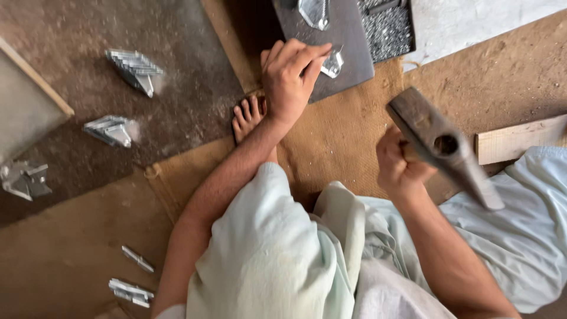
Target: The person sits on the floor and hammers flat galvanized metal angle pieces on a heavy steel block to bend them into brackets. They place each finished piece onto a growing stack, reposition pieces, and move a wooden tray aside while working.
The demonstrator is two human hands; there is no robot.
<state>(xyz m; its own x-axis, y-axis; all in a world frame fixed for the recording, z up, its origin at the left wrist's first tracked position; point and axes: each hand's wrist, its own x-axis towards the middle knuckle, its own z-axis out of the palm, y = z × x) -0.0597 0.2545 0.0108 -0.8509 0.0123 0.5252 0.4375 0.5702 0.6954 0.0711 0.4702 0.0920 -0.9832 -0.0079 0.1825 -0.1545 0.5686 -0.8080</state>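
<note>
My left hand (289,80) reaches forward and pinches a small shiny metal piece (332,62) against a dark steel block (342,35). My right hand (398,165) grips the handle of a heavy hammer (440,145), raised and blurred above my lap. The hammer's dark head points toward the lower right. Another bent metal piece (314,12) lies farther back on the block.
I sit on burlap matting (336,136) with my bare foot (248,118) beside the block. Stacks of folded metal pieces (134,68) (109,130) (23,177) lie on the dirt at left, loose strips (131,290) at lower left. A wooden plank (520,139) lies at right.
</note>
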